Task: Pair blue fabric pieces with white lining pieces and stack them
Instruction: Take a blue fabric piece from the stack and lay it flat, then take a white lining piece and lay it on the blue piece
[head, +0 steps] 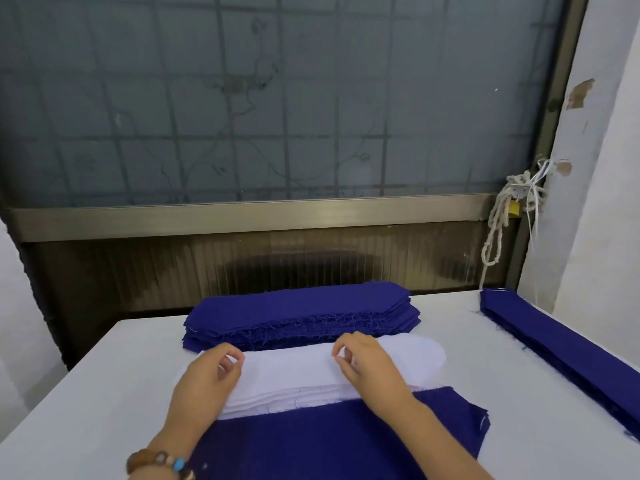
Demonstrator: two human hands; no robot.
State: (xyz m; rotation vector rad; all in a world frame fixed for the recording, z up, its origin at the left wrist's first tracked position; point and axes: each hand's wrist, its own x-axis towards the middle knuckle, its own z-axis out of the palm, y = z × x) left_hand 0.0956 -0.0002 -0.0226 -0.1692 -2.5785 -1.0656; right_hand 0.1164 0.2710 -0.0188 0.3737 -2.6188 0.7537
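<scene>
both hands, left hand [207, 372] and right hand [367, 365], are pinching the top white lining [294, 368] on its rounded stack, lying between frayed blue stacks [298, 317] mid-table [104, 393].

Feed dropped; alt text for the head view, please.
Left hand and right hand pinch the top of a white lining stack, between a blue fabric stack behind and blue pieces in front; a long blue pile lies right.

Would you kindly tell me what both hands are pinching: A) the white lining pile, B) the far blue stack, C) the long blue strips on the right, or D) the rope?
A: the left hand and right hand both pinch the top of the white lining pile.
</scene>
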